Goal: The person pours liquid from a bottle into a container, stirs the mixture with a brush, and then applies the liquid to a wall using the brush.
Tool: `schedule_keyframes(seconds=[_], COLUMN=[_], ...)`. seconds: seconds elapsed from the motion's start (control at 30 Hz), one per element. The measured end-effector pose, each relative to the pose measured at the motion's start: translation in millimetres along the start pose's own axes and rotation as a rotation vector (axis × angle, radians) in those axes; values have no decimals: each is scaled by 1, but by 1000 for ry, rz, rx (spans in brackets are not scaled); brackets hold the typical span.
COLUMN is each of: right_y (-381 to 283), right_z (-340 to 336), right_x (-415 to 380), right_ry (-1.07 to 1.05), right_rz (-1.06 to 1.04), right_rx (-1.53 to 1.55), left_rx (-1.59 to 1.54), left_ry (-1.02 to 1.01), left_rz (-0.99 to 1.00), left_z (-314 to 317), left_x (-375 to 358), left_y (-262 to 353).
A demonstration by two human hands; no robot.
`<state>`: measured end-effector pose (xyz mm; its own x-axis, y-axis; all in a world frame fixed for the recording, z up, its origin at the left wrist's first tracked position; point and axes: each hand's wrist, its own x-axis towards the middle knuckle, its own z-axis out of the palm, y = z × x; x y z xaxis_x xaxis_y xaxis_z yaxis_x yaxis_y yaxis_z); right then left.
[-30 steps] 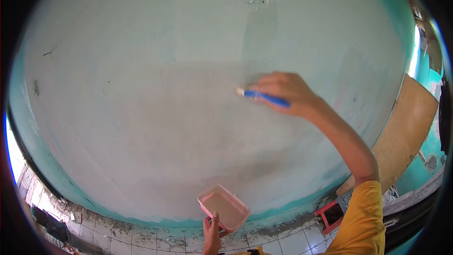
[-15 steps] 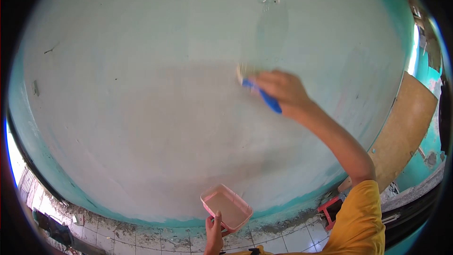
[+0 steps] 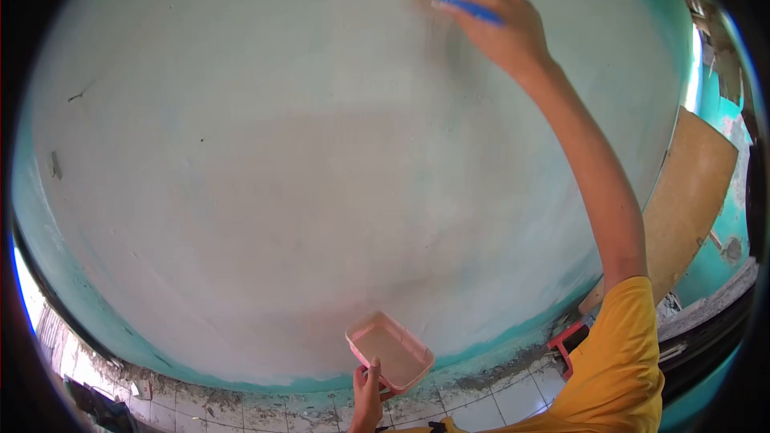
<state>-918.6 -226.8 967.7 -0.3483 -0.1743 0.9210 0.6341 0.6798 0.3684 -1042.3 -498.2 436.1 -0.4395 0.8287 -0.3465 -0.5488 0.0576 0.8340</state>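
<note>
Brush [image 3: 465,6] grasped in right hand [image 3: 517,32] before wall [image 3: 281,200]; left hand [image 3: 368,394] grips pink container [image 3: 410,342] at one side; wrist tilt could spill contents [image 3: 382,348] onto floor [image 3: 479,414].

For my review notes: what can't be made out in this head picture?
In the head view:
- Brush: bristles too small and blurred to tell whether they touch the wall.
- Left hand: some fingers hidden by the pink tub.
- Red object: partly covered by the yellow sleeve.
</note>
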Motion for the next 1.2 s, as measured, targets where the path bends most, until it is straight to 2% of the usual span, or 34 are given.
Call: schedule_keyframes(seconds=[0.07,0.13,0.23,0.27,0.37,0.4,0.43,0.47,0.6,0.63,0.7,0.8,0.83,0.9,0.93,0.97,1.03,1.13,1.2], right_y=[-5,-32,-75,-83,-76,-64,-65,-36,-2,1,3,-8,-7,-35,-51,-62,-77,-62,-17], right_z=[19,15,3,-3,-1,5,-6,14,4,3,0,10,22,15,8,1,-9,-10,12], right_x=[-44,-97,-163,-169,-139,-120,-81,-66,30,37,45,-5,-38,-93,-115,-126,-134,-85,-42], right_ry=[100,-190,-472,-664,-757,-601,-744,-567,-91,-92,37,-92,-67,-222,-387,-392,-709,-594,-497], right_rz=[-209,-145,-154,-162,-133,-109,122,69,140,141,71,-130,-188,-168,-94,-96,-29,-64,13], right_rx=[18,35,335,326,259,315,232,187,35,35,-4,-47,-2,99,202,201,340,226,189], left_rx=[16,22,71,74,87,85,82,84,91,96,93,88,85,83,85,81,103,88,85], left_ry=[-10,-25,-8,-11,-32,-45,-57,-59,-96,-116,-135,-151,-144,-141,-133,-135,-147,-163,-162], left_rz=[-2,-10,-26,-27,-25,-26,-27,-27,-16,-22,-17,-20,-28,-35,-43,-47,-28,-36,-38], left_z=[-8,-14,-21,-23,-26,-27,-28,-30,-36,-37,-38,-42,-42,-42,-42,-41,-38,-39,-39], left_x=[1,2,5,5,6,7,8,8,12,13,14,17,17,18,18,16,15,16,15], left_y=[3,6,8,9,11,13,13,14,14,15,15,13,12,12,12,12,14,14,13])
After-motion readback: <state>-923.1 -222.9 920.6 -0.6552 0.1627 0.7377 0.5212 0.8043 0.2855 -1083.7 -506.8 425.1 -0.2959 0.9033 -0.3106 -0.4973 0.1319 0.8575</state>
